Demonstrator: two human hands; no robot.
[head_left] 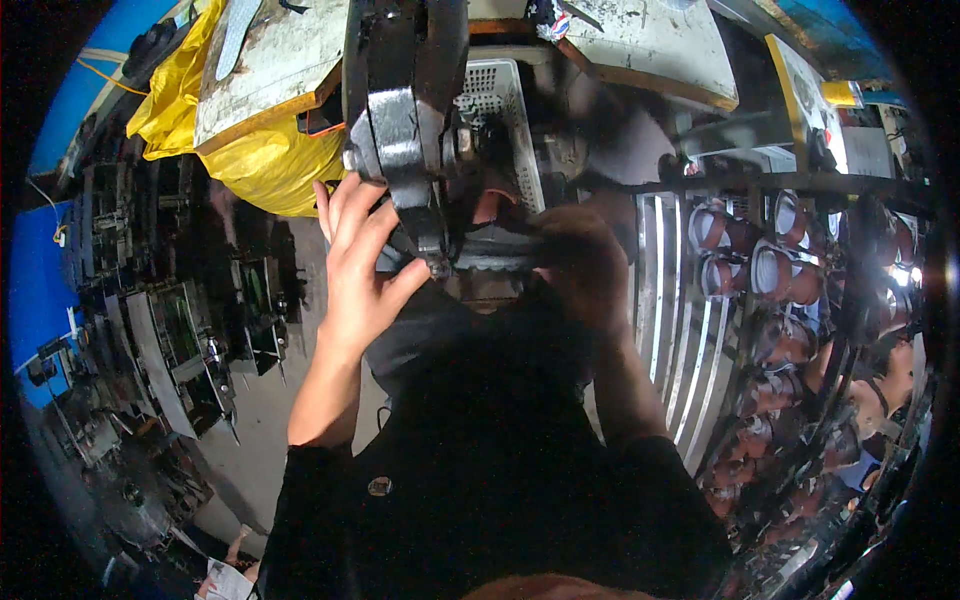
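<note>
A dark shoe sole (497,250) with a ridged edge lies under the steel head of a press machine (400,120) at the top centre. My left hand (360,265) grips the left end of the sole, its fingers spread up against the machine's metal arm. In shadow on the other side, my right hand (585,265) holds the sole's right end. Both forearms rise from my black sleeves at the bottom of the head view.
A yellow plastic sheet (250,160) hangs under a worn board at the upper left. A white perforated basket (505,110) sits behind the machine. A metal rack (690,330) with several brown shoes (780,270) stands at the right. Dark moulds and machine parts line the left floor.
</note>
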